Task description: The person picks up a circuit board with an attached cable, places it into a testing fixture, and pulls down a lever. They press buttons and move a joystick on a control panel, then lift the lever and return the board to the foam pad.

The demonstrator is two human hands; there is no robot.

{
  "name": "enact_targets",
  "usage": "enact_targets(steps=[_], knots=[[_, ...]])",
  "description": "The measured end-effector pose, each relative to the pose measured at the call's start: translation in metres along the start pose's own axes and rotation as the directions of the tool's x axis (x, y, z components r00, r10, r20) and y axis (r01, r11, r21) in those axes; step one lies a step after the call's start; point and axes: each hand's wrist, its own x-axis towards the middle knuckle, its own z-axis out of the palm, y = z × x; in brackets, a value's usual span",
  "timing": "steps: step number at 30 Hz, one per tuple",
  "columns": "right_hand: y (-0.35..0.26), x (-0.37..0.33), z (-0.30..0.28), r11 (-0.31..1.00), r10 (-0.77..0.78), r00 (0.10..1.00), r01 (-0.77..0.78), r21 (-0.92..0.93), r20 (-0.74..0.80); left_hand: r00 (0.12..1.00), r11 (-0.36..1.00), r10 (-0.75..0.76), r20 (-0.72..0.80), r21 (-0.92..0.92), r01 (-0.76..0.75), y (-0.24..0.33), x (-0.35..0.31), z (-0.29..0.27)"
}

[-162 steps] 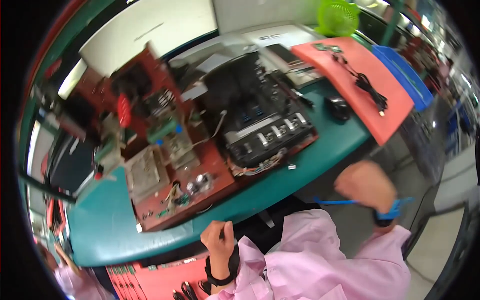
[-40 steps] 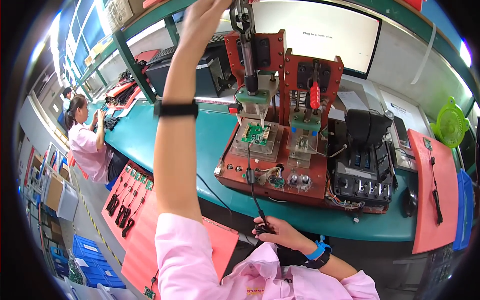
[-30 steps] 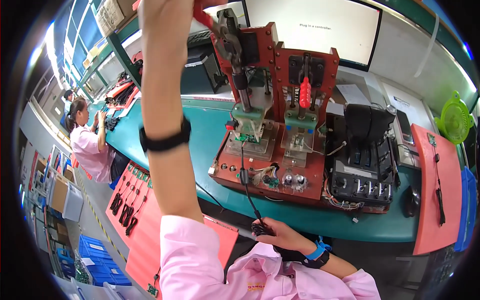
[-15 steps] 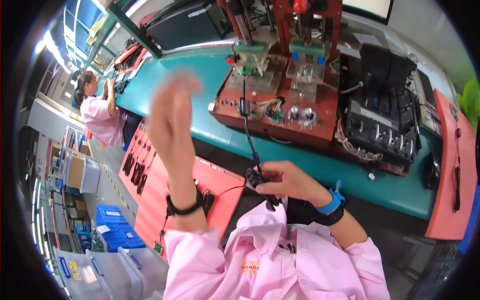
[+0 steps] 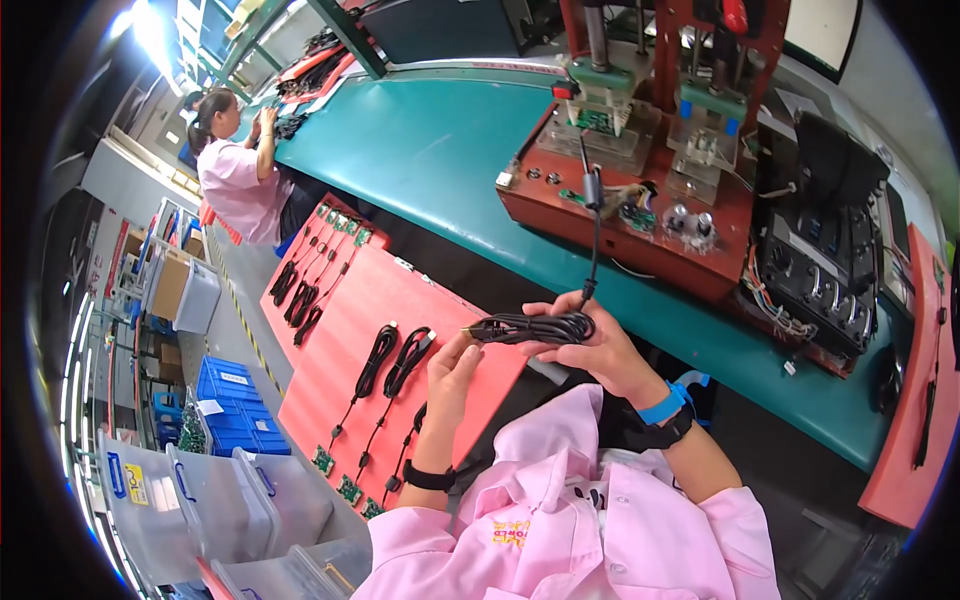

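Note:
A coiled black cable (image 5: 535, 328) lies in my right hand (image 5: 608, 352), its fingers curled round the right end of the bundle. My left hand (image 5: 452, 382) is at the other end, thumb and fingers closed on the cable's gold-tipped plug (image 5: 468, 331). From the bundle the cord rises past a black ferrite bead (image 5: 593, 190) toward a green circuit board (image 5: 598, 121) in the test fixture (image 5: 615, 150). Beside my left forearm, several coiled cables with small boards, such as this cable (image 5: 376, 360), lie on a pink foam sheet (image 5: 330, 385).
A red fixture base (image 5: 610, 240) stands on the green bench (image 5: 420, 130), with a black clamp device (image 5: 815, 270) to its right. Another pink foam sheet (image 5: 905, 400) is at far right. A co-worker (image 5: 235, 175) sits at far left, above blue crates (image 5: 235, 400) and clear bins (image 5: 215, 500).
My left hand has come down from its blurred, raised position to the cable's plug end. The bundle in my right hand now lies stretched out sideways. The whole view has shifted.

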Motion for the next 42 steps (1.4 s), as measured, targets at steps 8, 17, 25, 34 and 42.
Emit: enact_targets(steps=[8,17,25,34,42], knots=[[0.001,0.005,0.004,0.995,0.084,0.983,-0.074,0.064,-0.164,0.886,0.809,0.461,-0.049,0.435,-0.396,0.018,0.034,-0.002],[-0.003,0.022,0.011,0.972,0.081,0.955,-0.138,-0.188,-0.284,0.946,0.968,0.22,-0.236,-0.067,-0.241,0.036,0.064,-0.001],[0.004,0.033,0.023,0.969,0.087,0.88,-0.183,-0.165,-0.467,0.986,0.994,0.074,0.152,0.065,-0.085,0.081,0.04,0.003],[0.001,0.035,0.029,0.969,0.102,0.89,-0.19,-0.158,-0.444,0.781,0.931,0.124,0.612,0.2,-0.304,0.099,0.042,-0.004],[0.005,0.04,0.022,0.965,0.085,0.875,-0.192,-0.181,-0.476,0.934,0.581,0.202,0.294,0.732,-0.356,0.102,0.042,0.038]])
